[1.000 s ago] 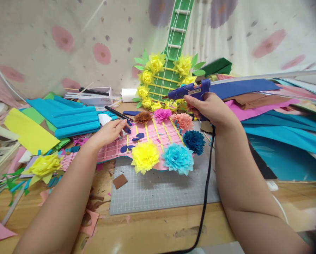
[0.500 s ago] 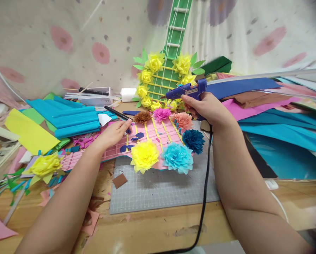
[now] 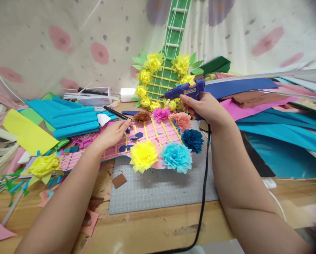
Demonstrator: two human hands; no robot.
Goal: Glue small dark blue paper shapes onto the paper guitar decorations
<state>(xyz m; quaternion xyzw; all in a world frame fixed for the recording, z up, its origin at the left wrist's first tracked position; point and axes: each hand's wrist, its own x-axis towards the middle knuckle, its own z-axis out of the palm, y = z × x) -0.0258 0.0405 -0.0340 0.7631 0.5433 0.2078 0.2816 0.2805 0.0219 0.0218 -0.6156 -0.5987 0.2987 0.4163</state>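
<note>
A pink paper guitar (image 3: 158,135) with yellow strips and white strings lies flat, trimmed with a yellow paper flower (image 3: 144,155), a light blue flower (image 3: 177,157), a dark blue flower (image 3: 192,140) and several others. My right hand (image 3: 197,104) grips a blue hot glue gun (image 3: 184,91), its nozzle pointing left above the far side of the guitar. At the guitar's far left edge is my left hand (image 3: 117,132), fingers bent and close together. Beside its fingertips shows a dark blue paper petal (image 3: 127,131); whether they pinch it is hidden. More dark blue petals (image 3: 137,136) lie on the guitar.
Under the guitar is a grey cutting mat (image 3: 158,194). A green paper guitar (image 3: 164,81) with yellow roses leans at the back. Coloured paper sheets (image 3: 279,121) lie at right, folded blue paper (image 3: 65,118) at left. The glue gun's black cord (image 3: 204,197) hangs toward me.
The whole view has shifted very slightly. Both hands, the glue gun and the guitar keep their positions relative to each other.
</note>
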